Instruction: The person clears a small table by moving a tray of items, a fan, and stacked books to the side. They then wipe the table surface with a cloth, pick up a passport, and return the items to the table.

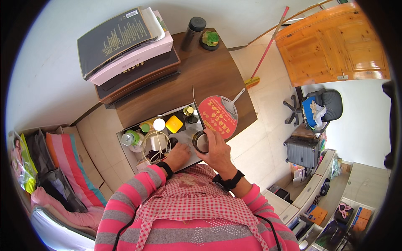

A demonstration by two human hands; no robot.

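My right hand (216, 149) grips a round, black-rimmed jar (201, 141) over the right end of an open box (128, 160). My left hand (180, 156) reaches into the box, palm down, beside a small black object (173, 141); its fingertips are partly hidden. Inside the box lie a white power adapter (157, 142), a looped pale cable (143, 147), a yellow case (174, 124) and a white-capped container (159, 124). A green-capped bottle (145, 127), a clear-topped bottle (128, 139), a gold-capped bottle (188, 110) and a dark bottle (191, 119) stand there too.
On the wooden table (176, 86) are a red hand fan (218, 116), stacked gift boxes (125, 50), a dark tumbler (194, 29) and a green ornament (210, 38). A broom (267, 53), an office chair (329, 106) and a grey suitcase (302, 152) stand to the right.
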